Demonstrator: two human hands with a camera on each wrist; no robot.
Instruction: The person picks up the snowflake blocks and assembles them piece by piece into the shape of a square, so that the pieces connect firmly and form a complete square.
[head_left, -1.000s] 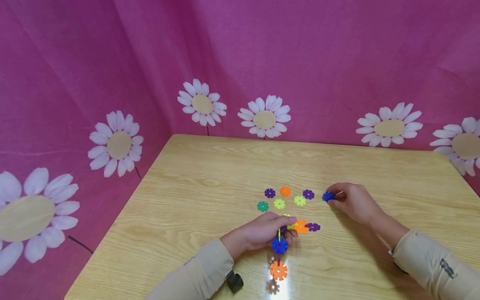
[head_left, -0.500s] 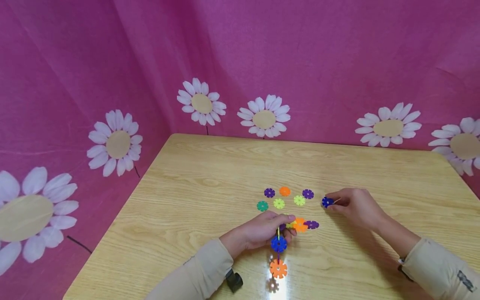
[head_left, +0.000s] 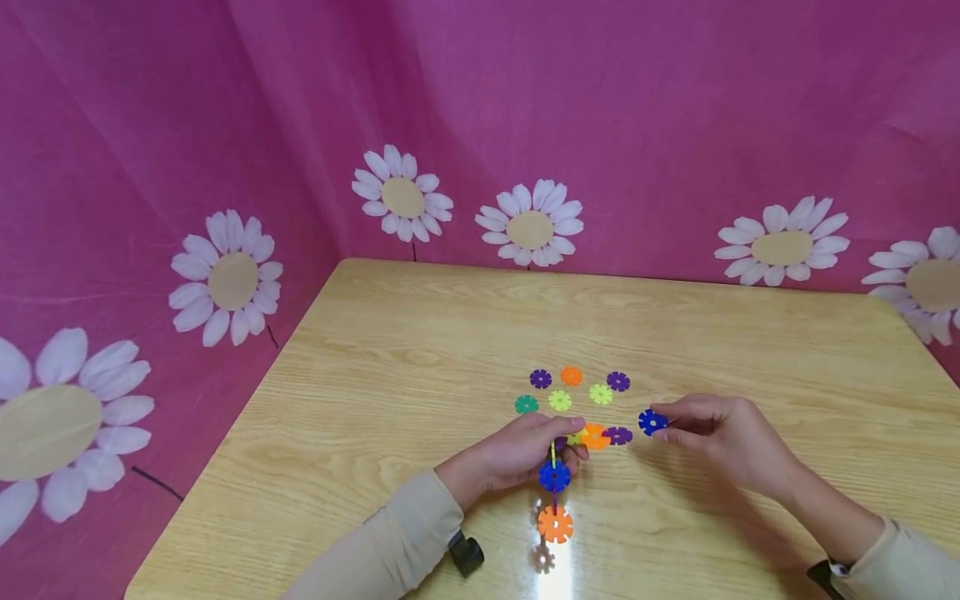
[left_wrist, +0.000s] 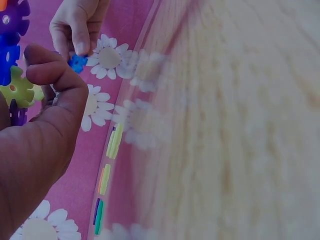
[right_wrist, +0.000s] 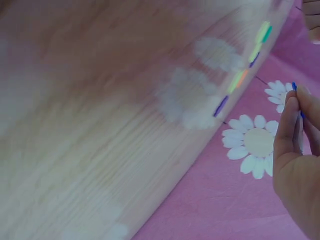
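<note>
My left hand (head_left: 525,450) pinches a chain of interlocking notched plastic discs between thumb and fingers. From its grip an orange disc (head_left: 595,436) and a purple disc (head_left: 618,436) reach out to the right. A blue disc (head_left: 554,476) and an orange disc (head_left: 556,524) hang below it. In the left wrist view a yellow-green disc (left_wrist: 19,87) of the chain shows beside the curled fingers. My right hand (head_left: 742,442) pinches a single blue notched disc (head_left: 651,422), a short gap right of the chain's purple end. The right wrist view shows that disc edge-on.
Several loose discs lie flat beyond the left hand, among them green (head_left: 527,404), yellow-green (head_left: 560,400), orange (head_left: 572,376) and purple (head_left: 618,381). The wooden table (head_left: 420,333) ends at a pink curtain (head_left: 637,108) with printed daisies. A black object (head_left: 467,554) shows by the left sleeve.
My right hand has come nearer to me with the blue disc, which now faces the camera more and is closer to the chain's purple end. The left hand keeps its grip almost in place.
</note>
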